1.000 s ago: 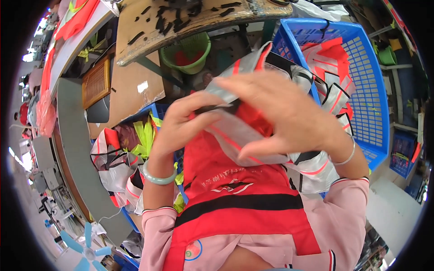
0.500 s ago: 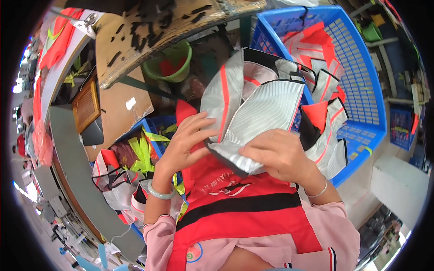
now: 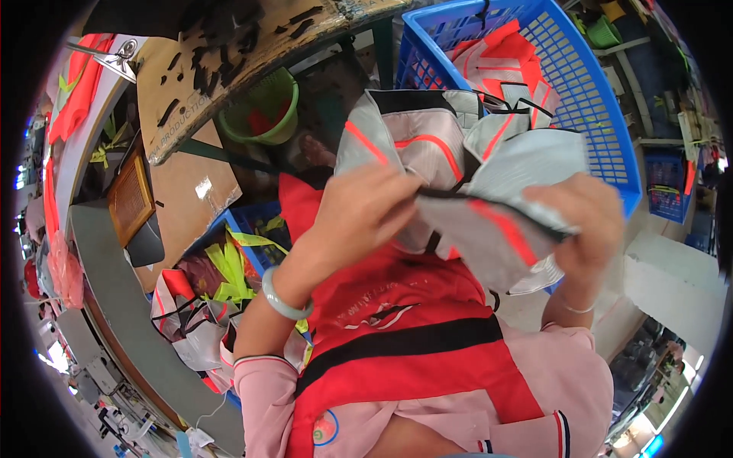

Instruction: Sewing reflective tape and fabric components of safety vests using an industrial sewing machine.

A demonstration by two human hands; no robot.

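Observation:
A grey garment (image 3: 458, 164) with orange stripes and black trim is stretched between both hands in front of my chest. My left hand (image 3: 359, 210) grips its near edge at the left, a pale bangle on that wrist. My right hand (image 3: 584, 221) grips the folded grey edge at the right. The far part of the garment hangs over the front rim of a big blue plastic basket (image 3: 588, 99). More grey and orange garments (image 3: 508, 57) lie inside the basket. I wear a red apron (image 3: 405, 328) over pink sleeves.
A green bucket (image 3: 263, 111) sits under a brown table edge (image 3: 229, 46) at the upper left. A small blue crate with yellow-green strips (image 3: 237, 263) stands at my left, with a pile of garments (image 3: 187, 320) beside it. A white block (image 3: 672, 282) is at the right.
Both hands have moved apart and spread the grey garment wider. My right hand has shifted to the right, and the garment now reaches over the basket's rim.

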